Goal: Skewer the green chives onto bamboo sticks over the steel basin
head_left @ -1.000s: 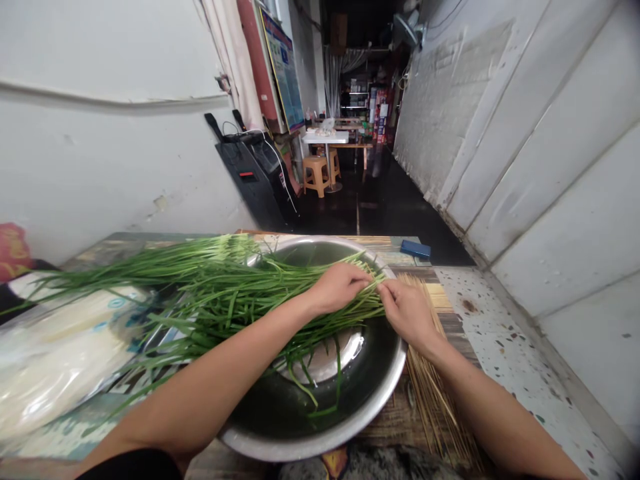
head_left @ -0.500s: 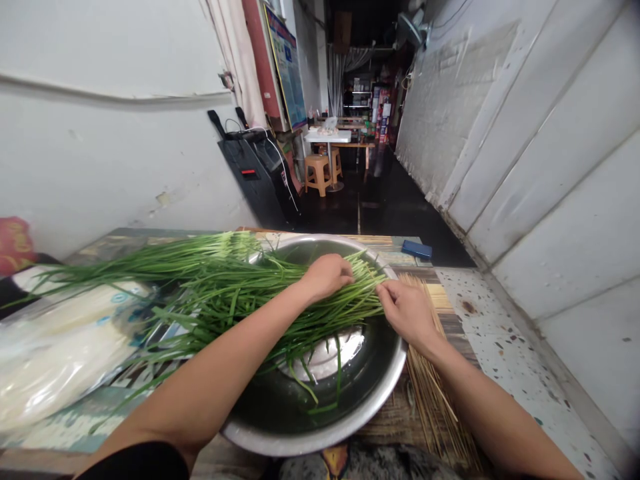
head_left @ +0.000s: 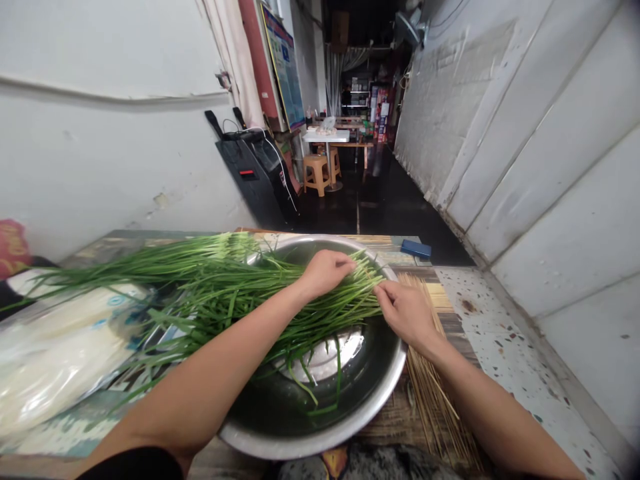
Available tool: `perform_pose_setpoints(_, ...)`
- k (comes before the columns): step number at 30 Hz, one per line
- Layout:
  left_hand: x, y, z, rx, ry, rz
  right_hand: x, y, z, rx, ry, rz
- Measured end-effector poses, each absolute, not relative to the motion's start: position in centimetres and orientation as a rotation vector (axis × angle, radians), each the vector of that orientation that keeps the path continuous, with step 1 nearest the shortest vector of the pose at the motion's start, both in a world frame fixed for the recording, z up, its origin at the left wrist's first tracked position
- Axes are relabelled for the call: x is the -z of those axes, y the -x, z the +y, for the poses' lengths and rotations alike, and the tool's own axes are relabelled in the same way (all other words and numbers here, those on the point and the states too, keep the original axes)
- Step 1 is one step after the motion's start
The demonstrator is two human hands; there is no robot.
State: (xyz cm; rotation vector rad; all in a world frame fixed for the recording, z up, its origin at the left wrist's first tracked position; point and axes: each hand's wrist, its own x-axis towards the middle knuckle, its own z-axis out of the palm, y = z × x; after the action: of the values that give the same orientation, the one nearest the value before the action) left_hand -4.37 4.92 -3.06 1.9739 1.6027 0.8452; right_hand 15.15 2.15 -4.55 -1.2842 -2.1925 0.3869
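Note:
A long bunch of green chives (head_left: 210, 293) lies across a big steel basin (head_left: 350, 420), with the cut ends over the basin's right side. My left hand (head_left: 325, 272) rests on the chives near those ends, its fingers curled on the stalks. Just to the right, my right hand (head_left: 406, 310) pinches a few stalk ends between thumb and fingers. A few loose leaves lie at the bottom of the basin.
A pile of thin bamboo skewers (head_left: 430, 387) lies right of the basin on the wooden table. A clear plastic bag (head_left: 55, 360) sits at the left. A blue phone (head_left: 416, 249) lies at the table's far edge. Stools (head_left: 318, 173) and a white table stand down the corridor.
My left hand has slid a little away from me along the chive ends. My right hand stays at the stalk tips, almost unmoved.

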Motion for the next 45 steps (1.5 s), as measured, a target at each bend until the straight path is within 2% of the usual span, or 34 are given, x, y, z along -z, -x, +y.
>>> perform_pose_setpoints(6,3.2,4.3,4.5,-0.704,-2.238,1.84,4.5,-15.1,2.1,-0.386,1.297,-2.184)
perform_pose_setpoints(13,3.4,3.9,4.4,-0.384,-2.525,1.664,4.6,-15.1,2.2,-0.383,1.303,-2.192)
perform_pose_setpoints(20,3.4,4.2,4.6,-0.474,-2.452,1.638,4.7,-15.1,2.3,-0.371,1.295,-2.189)
perform_pose_setpoints(28,3.4,3.1,4.7,-0.355,-2.657,1.597,4.9,-15.0,2.3,-0.353,1.308,-2.187)
perform_pose_setpoints(34,3.6,3.3,4.9,-0.627,-2.539,1.746,4.8,-15.1,2.3,-0.332,1.292,-2.183)
perform_pose_setpoints(39,3.6,3.7,5.5,-0.982,-2.024,1.718,4.7,-15.1,2.1,-0.339,1.296,-2.18)
perform_pose_setpoints(45,3.5,3.9,5.5,-1.011,-1.714,1.531,4.6,-15.1,2.2,-0.344,1.285,-2.171)
